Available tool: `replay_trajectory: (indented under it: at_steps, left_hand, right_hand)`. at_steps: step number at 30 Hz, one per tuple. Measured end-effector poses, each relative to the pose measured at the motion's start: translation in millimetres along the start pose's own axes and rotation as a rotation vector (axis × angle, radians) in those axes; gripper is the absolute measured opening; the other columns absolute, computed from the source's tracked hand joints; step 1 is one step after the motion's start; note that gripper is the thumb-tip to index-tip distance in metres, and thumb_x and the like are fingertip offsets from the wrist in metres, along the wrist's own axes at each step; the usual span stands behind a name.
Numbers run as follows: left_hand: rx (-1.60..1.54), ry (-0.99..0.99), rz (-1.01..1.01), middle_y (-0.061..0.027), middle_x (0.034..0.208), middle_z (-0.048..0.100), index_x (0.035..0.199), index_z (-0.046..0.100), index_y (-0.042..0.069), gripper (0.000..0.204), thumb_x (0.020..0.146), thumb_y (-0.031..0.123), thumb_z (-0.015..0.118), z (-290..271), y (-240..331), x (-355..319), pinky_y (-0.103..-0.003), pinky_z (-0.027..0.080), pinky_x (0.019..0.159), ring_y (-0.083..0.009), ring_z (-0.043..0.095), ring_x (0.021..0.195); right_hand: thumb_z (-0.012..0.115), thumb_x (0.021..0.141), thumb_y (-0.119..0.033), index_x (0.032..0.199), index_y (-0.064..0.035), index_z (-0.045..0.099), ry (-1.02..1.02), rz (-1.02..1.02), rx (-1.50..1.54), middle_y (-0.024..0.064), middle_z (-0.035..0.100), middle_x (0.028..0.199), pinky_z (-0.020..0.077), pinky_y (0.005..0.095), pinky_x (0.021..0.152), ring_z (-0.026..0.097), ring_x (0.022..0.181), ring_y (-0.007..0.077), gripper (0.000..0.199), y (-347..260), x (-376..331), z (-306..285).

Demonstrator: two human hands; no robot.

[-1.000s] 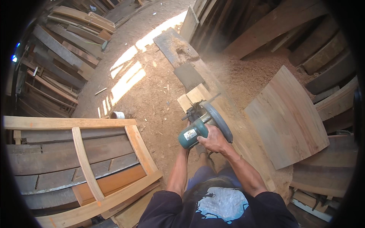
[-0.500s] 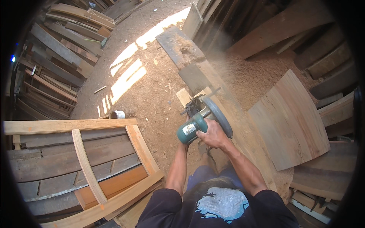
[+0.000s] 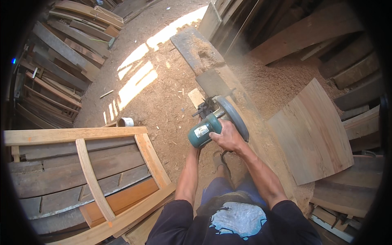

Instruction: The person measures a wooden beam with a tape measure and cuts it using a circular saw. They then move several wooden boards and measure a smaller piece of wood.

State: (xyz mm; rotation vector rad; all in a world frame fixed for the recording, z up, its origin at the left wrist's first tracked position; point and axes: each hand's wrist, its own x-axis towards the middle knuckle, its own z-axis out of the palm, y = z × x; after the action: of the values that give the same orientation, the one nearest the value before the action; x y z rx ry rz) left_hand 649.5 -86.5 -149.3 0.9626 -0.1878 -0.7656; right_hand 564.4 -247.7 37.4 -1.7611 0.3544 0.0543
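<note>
A green circular saw (image 3: pixel 207 130) with a dark grey blade guard (image 3: pixel 234 118) rests over the long plank bench in front of me. My right hand (image 3: pixel 229 136) is closed round its rear handle, the thumb lying along the green motor housing. My left forearm (image 3: pixel 188 175) reaches up beneath the motor housing, which hides the hand and its fingers. Under the saw's front, a pale wood piece (image 3: pixel 229 99) shows partly. A short light block (image 3: pixel 196 97) lies beside the saw on its left, and a flat grey-brown board (image 3: pixel 213 83) lies on the bench beyond it.
The bench plank (image 3: pixel 249 107) runs diagonally, dusted with sawdust. A wooden frame (image 3: pixel 83 134) stands at left, near a small white tub (image 3: pixel 125 122). A wide board (image 3: pixel 312 136) leans at right. Stacked timber (image 3: pixel 65 45) lines the far left; sawdust heaps (image 3: pixel 277 83) lie behind the bench.
The saw has shifted slightly toward me, exposing more of the flat board beyond it. My right hand has kept its grip, while less of my left hand shows.
</note>
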Motion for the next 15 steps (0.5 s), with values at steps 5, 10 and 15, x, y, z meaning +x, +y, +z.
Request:
replay_trajectory:
  at_steps: [5,10,15]
  left_hand:
    - [-0.082,0.003,-0.029,-0.0051,0.129,0.059,0.157,0.021,0.009,0.060,0.104,0.015,0.048,-1.9,0.7,17.3,-0.029,0.057,0.086,-0.0128,0.062,0.105]
    - [-0.007,0.012,-0.025,-0.0049,0.128,0.060,0.155,0.025,0.008,0.056,0.105,0.017,0.047,-29.0,-4.3,22.1,-0.031,0.056,0.087,-0.0126,0.062,0.106]
    - [0.067,0.021,0.034,-0.0051,0.121,0.062,0.138,0.043,0.007,0.041,0.099,0.012,0.055,-33.6,-2.5,30.5,-0.032,0.053,0.092,-0.0143,0.061,0.104]
  right_hand:
    - [0.066,0.077,-0.013,0.111,0.0048,0.062,0.011,0.054,-0.013,0.0252,0.068,0.101,0.0506,0.0421,0.088,0.067,0.097,0.0376,0.038,-1.2,12.9,-1.9]
    - [0.065,0.080,-0.006,0.113,0.0061,0.061,0.024,0.012,-0.041,0.0182,0.069,0.096,0.0506,0.0358,0.085,0.066,0.090,0.0237,0.035,1.4,27.0,7.5]
    - [0.065,0.080,-0.007,0.113,0.0043,0.063,0.014,0.020,-0.070,0.0202,0.067,0.102,0.0497,0.0390,0.088,0.064,0.096,0.0261,0.035,6.1,40.1,7.2]
